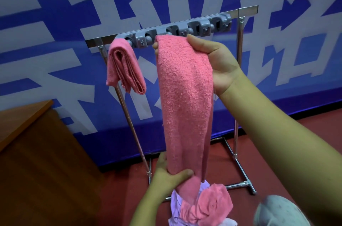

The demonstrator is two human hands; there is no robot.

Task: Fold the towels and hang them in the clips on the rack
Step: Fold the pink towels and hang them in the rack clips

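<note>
Pink towel point(185, 96) gripped by right hand point(218, 63) and left hand point(166, 175).

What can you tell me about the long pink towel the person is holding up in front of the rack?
The long pink towel looks like fuzzy terry cloth, folded lengthwise into a narrow strip and hanging almost straight down in front of the rack. The right hand grips its top end just below the grey clips; the left hand pinches it near the bottom. Its lower end reaches the pile of pink and lilac cloths on the floor.
</note>
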